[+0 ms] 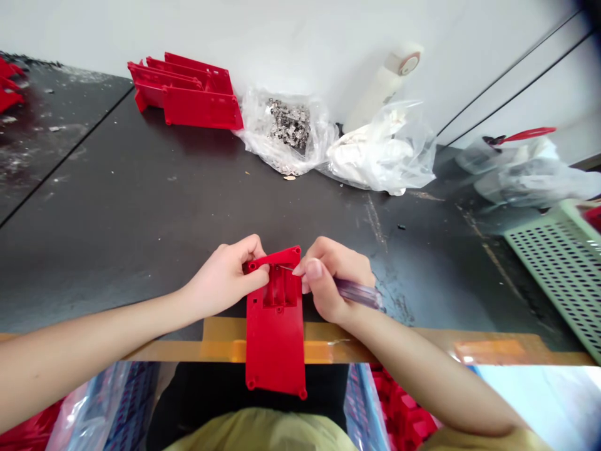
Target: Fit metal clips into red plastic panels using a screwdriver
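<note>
While the left hand [225,275] curls its fingers over the top corner of a red plastic housing [275,351], pressing it steady, the right hand [331,275] pinches a screwdriver [357,293] with a clear purple handle between thumb and fingers. Its thin metal shaft [285,267] points at 9 o'clock into the housing's raised middle section, just beside the left hand. The housing lies flat and points toward the person, resting on the dark workbench [188,207] and across amber tape [263,341] along the bench's near edge. At 12 o'clock from the hands stands a pile of red housings [188,94] by the wall, and at about 1 o'clock a clear bag of small metal parts [288,128] sits touching a clear bag of white items [380,150]. A white roll [387,88] leans on the wall behind them. Farther out at 2 o'clock, a red-handled tool [526,134] lies on crumpled plastic [530,172], and a pale green perforated crate [563,275] sits at 3 o'clock.
</note>
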Motion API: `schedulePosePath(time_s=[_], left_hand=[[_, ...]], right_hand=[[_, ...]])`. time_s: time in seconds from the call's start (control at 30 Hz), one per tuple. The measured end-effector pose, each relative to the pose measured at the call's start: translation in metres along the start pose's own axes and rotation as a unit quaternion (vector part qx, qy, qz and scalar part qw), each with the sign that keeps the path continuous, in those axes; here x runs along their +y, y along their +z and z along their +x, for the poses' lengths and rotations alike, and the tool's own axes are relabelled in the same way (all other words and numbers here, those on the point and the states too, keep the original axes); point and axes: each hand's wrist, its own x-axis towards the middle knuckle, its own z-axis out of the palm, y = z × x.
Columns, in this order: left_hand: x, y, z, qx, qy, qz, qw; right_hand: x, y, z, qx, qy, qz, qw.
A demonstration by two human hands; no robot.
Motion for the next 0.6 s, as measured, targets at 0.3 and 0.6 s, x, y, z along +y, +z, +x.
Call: schedulePosePath(time_s=[0.3,0.6], left_hand=[[-0.0009,0.0007,0.0003,-0.008,0.012,0.004,1.000],[-0.0019,0.0010,0.0011,-0.011,0.012,0.003,1.000]], right_hand=[[-0.0020,0.0035,-0.0082,0.038,-0.037,-0.023,0.998],[-0.0026,0.0030,-0.0077,0.050,-0.016,-0.025,0.998]])
